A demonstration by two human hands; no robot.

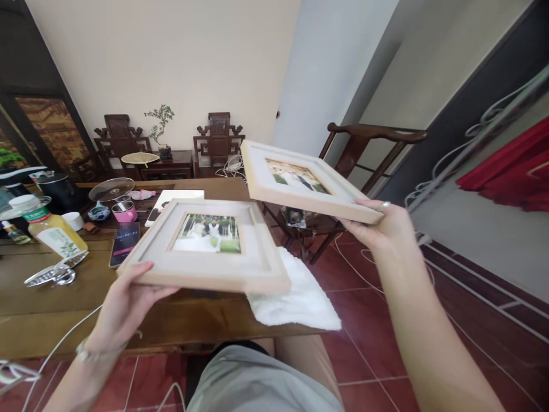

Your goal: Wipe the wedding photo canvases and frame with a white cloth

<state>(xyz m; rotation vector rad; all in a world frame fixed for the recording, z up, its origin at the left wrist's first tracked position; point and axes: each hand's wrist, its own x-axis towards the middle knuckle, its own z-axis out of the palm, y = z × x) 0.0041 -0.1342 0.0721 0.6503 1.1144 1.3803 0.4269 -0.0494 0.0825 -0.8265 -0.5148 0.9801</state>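
Observation:
My left hand (124, 303) grips the near left corner of a pale wooden photo frame (257, 269), held nearly flat above the wooden table (128, 320). The frame shows a picture of two figures on grass. My right hand (381, 226) is closed on the near right corner of a second, matching frame (257, 166), lifted higher and further right, past the table's end. A white cloth (295, 297) lies on the table's right corner, partly under the first frame.
On the table's left sit a juice bottle (54, 232), a phone (125, 243), a pink cup (124, 212), a small fan (114, 189) and a dark pot (60, 191). A dark wooden chair (369, 146) stands beyond the table. White cables trail over the red tiled floor (377, 355).

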